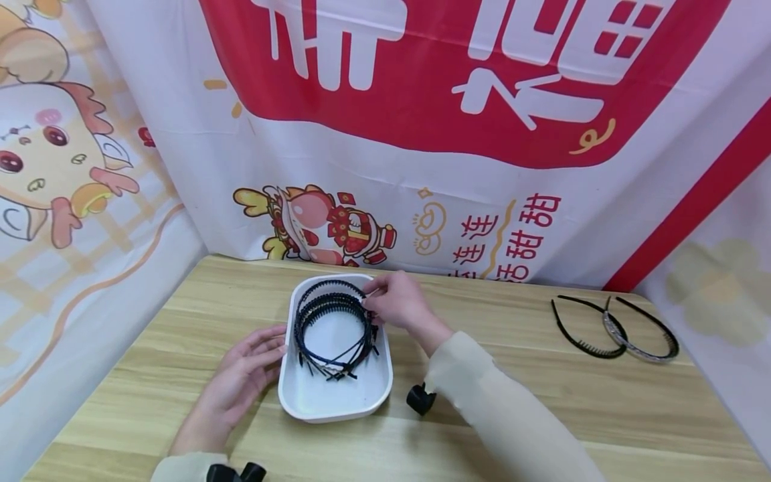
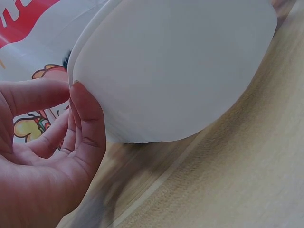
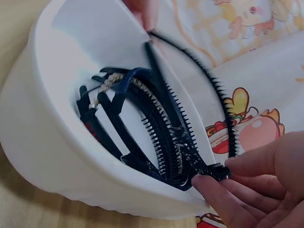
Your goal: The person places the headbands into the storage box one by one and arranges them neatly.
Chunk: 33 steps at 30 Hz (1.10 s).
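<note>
The left hand (image 1: pixel 241 375) and the right hand (image 1: pixel 400 304) are apart, at two sides of a white bin (image 1: pixel 337 403), which stands on the wooden worktop (image 1: pixel 150 375). The left hand pinches the bin's rim. The right hand pinches a black toothed headband (image 3: pixel 223 97) at the opposite edge. Several other headbands (image 1: pixel 334 299) lie inside. Well apart to the right, a black headband (image 1: pixel 593 349) and a patterned headband (image 1: pixel 650 357) cross each other.

Head cam's bright and even, but my left-wrist shot's dimmer, soft shadow on the pale wood-grain tabletop (image 2: pixel 247 175). Right wrist: curved black toothed headband (image 3: pixel 219 90) looks kinda blurry.
</note>
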Available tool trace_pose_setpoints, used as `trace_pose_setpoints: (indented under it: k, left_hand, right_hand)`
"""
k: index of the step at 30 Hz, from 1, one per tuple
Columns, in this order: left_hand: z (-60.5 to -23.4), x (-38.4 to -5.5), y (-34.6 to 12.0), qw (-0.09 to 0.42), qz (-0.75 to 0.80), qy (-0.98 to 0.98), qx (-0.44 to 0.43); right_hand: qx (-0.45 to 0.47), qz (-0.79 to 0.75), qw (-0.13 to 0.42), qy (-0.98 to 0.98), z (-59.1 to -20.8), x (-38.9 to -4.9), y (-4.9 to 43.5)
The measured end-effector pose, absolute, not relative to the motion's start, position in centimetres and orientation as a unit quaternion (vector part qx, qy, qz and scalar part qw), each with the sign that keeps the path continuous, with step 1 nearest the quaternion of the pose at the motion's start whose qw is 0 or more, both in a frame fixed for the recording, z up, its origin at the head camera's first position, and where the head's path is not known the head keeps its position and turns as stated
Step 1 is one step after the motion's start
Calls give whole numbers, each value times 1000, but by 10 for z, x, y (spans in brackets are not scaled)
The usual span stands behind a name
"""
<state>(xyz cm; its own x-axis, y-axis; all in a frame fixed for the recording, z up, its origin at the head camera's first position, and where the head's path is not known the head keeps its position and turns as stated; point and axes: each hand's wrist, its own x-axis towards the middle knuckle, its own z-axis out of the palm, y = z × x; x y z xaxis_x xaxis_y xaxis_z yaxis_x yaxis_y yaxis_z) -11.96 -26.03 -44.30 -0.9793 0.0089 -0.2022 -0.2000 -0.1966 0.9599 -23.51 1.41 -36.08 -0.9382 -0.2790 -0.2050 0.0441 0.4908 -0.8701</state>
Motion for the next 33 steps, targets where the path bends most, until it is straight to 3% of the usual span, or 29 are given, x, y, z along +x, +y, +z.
trace_pose_setpoints:
  k: [15, 33]
  left_hand:
    - [-440, -118, -259, 69, 778, 621, -75]
    - [-439, -118, -258, 68, 780, 618, -79]
  right_hand:
    - [-134, -332, 47, 933, -364, -235, -3]
    - [-142, -262, 36, 954, -367, -229, -12]
